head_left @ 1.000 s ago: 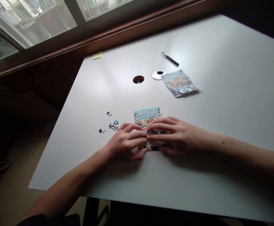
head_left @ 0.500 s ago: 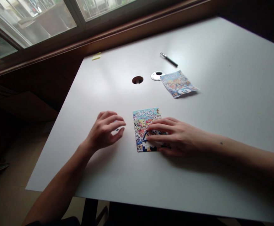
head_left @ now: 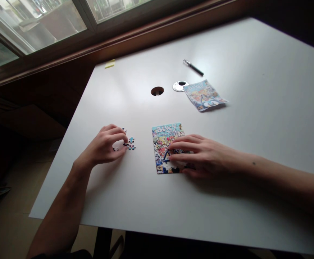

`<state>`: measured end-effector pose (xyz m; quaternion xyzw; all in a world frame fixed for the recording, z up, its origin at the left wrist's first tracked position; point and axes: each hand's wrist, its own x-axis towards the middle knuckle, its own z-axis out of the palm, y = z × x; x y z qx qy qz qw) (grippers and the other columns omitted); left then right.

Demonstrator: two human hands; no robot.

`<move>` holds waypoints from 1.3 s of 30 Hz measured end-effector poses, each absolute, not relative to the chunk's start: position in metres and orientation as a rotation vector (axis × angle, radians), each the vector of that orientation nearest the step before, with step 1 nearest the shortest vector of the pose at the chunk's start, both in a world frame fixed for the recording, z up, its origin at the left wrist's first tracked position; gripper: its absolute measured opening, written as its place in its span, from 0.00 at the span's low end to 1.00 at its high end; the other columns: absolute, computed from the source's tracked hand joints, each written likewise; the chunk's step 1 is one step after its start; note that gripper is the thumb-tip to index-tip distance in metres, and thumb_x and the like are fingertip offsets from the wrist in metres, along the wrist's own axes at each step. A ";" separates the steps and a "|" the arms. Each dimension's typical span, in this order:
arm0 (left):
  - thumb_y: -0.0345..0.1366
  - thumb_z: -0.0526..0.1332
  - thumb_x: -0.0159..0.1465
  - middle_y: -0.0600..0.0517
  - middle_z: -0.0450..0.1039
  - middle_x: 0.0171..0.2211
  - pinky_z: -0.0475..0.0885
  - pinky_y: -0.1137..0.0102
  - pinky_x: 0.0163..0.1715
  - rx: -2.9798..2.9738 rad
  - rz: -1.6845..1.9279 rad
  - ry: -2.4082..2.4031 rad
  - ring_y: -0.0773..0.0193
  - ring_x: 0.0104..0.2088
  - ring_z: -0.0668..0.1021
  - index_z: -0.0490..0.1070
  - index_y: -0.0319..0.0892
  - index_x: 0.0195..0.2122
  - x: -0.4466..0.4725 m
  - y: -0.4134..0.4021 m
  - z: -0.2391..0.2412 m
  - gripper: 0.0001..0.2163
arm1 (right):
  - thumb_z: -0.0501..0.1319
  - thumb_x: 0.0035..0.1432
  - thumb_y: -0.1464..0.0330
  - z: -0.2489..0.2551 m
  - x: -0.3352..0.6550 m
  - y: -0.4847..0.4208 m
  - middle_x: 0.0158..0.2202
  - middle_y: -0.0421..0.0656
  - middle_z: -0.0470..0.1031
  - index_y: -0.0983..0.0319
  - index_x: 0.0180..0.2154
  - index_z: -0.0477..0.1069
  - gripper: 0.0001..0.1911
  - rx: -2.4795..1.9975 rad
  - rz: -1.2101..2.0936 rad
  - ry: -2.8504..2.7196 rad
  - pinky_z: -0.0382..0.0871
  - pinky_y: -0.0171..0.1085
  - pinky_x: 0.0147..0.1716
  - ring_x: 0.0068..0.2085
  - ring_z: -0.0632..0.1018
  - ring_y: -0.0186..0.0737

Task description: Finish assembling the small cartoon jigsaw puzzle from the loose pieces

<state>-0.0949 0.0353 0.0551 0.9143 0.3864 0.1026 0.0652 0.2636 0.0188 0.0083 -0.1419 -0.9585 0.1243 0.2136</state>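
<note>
Small colourful cartoon jigsaw puzzle, part-assembled, lies mid white table. Right hand rests flat on it, fingers open. Left hand, just left of puzzle, fingers curled onto loose blue puzzle pieces; can't tell if pinching one.

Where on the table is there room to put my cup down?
Bare table right of the pen and picture sheet, and the near strip below both arms. Crowded: loose pieces by the left hand and the puzzle.
</note>
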 end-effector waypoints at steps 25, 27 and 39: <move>0.34 0.65 0.63 0.51 0.75 0.34 0.70 0.64 0.43 2.728 0.406 1.044 0.61 0.37 0.73 0.79 0.46 0.36 -0.089 0.034 0.045 0.03 | 0.60 0.62 0.70 0.006 0.266 0.027 0.42 0.48 0.76 0.59 0.43 0.73 0.07 -0.763 0.454 -2.282 0.70 0.46 0.48 0.45 0.75 0.47; 0.34 0.64 0.64 0.50 0.75 0.35 0.70 0.64 0.44 2.677 0.386 1.064 0.61 0.38 0.73 0.79 0.45 0.37 -0.089 0.034 0.046 0.03 | 0.60 0.62 0.70 0.006 0.266 0.027 0.42 0.48 0.76 0.59 0.43 0.73 0.07 -0.769 0.456 -2.283 0.70 0.46 0.48 0.45 0.75 0.47; 0.30 0.61 0.65 0.50 0.75 0.39 0.65 0.59 0.53 2.551 0.272 1.075 0.60 0.44 0.73 0.73 0.42 0.36 -0.079 0.024 0.052 0.02 | 0.60 0.62 0.71 0.008 0.266 0.027 0.41 0.48 0.75 0.60 0.41 0.73 0.06 -0.760 0.428 -2.299 0.69 0.45 0.47 0.44 0.75 0.46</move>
